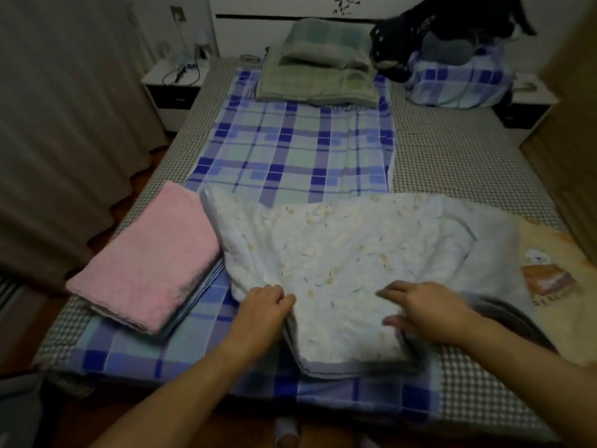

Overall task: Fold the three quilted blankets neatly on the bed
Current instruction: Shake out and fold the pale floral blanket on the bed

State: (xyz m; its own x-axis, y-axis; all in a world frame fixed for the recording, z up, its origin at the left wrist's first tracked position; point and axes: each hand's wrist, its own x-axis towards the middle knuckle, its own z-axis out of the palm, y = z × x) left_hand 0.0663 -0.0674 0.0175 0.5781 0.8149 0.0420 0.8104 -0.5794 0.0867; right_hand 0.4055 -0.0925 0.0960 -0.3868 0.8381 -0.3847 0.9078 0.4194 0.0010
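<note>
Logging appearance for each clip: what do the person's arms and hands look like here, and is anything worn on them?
Both forearms are bare up to the frame edge, with no sleeves in view. The left hand and right hand wear no gloves, and no watch, ring or bracelet shows, though the right hand's fingers are motion-blurred in the dim light.

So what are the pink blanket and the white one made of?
The pink blanket looks like fuzzy fleece or terry: matte, nubby pile. The white blanket looks like thin padded cotton, matte with a faint floral print and a stitched grey edge. Both are guesses; the picture is dim and soft.
</note>
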